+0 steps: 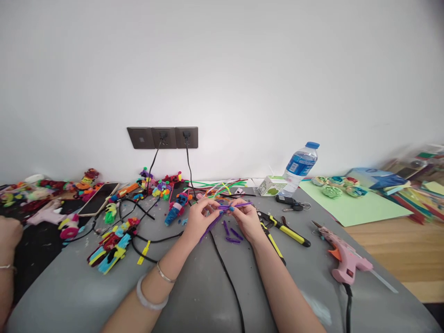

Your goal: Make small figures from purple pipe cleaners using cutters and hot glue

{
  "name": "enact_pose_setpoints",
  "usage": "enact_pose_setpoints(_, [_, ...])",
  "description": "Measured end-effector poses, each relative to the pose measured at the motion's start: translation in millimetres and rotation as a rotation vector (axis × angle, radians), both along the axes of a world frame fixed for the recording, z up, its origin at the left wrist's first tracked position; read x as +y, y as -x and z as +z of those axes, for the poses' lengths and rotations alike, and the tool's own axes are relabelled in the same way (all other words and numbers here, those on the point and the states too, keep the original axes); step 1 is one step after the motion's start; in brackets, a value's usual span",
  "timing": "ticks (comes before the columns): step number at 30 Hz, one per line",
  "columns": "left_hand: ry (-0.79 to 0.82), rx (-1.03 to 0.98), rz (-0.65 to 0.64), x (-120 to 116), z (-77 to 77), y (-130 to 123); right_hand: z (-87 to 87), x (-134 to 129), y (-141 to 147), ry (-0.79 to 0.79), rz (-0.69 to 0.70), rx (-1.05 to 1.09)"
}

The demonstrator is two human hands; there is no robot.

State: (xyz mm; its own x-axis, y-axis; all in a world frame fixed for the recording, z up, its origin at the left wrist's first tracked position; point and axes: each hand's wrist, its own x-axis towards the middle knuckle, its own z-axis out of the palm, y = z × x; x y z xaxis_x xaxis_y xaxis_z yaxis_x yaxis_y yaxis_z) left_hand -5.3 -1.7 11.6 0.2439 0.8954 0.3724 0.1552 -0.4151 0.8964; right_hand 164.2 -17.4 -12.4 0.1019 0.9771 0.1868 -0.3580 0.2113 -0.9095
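Observation:
Purple pipe cleaners (212, 224) are pinched between my two hands above the grey table. My left hand (203, 217) is closed on one part, and a length trails down from its fingers. My right hand (245, 218) grips the other side with thumb and finger, and one end sticks out to the right. The hands almost touch each other. Short bent purple pieces (233, 240) lie on the table just below them. Yellow-and-black pliers (289, 232) rest beside my right hand. To the left of my left hand lies a blue and red pipe-cleaner figure (177, 209).
A pink glue gun (348, 259) lies at the right, its cord running to the front edge. Car keys (293, 203), a water bottle (300, 169) and a small carton (272, 186) stand behind. Black cables (225, 273) cross the table. Another person's hand (9, 236) shows at far left.

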Motion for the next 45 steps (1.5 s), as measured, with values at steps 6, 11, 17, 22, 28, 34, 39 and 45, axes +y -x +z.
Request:
enact_pose_setpoints(6, [-0.045, -0.001, -0.019, -0.4, 1.1, 2.2, -1.7, 1.6, -0.3, -0.016, 0.001, -0.040])
enact_pose_setpoints(11, [-0.102, -0.002, -0.021, -1.4, 1.3, 3.1, -0.5, 0.7, -0.1, -0.015, -0.008, -0.047])
enact_pose_setpoints(17, [-0.085, 0.008, -0.035, -1.3, 2.6, 3.3, 1.5, -0.4, 0.4, -0.010, -0.007, -0.057])
enact_pose_setpoints(22, [-0.084, -0.002, -0.027, -1.5, 2.9, 3.3, 0.7, -0.7, 0.0, -0.020, 0.001, -0.056])
enact_pose_setpoints(28, [-0.051, 0.041, 0.007, -0.8, 1.9, 2.3, 1.3, -1.2, -0.5, -0.028, -0.001, -0.066])
enact_pose_setpoints(34, [-0.062, 0.021, 0.038, -1.7, 0.4, 1.9, -0.5, -1.4, -1.8, -0.028, -0.012, -0.079])
enact_pose_setpoints(39, [-0.092, 0.007, 0.035, -3.4, 2.6, 1.5, -2.1, -1.5, -1.6, -0.032, -0.017, -0.066])
enact_pose_setpoints(45, [-0.178, 0.064, -0.024, -5.2, 7.3, 2.5, -0.9, -2.1, -1.0, -0.024, -0.032, -0.036])
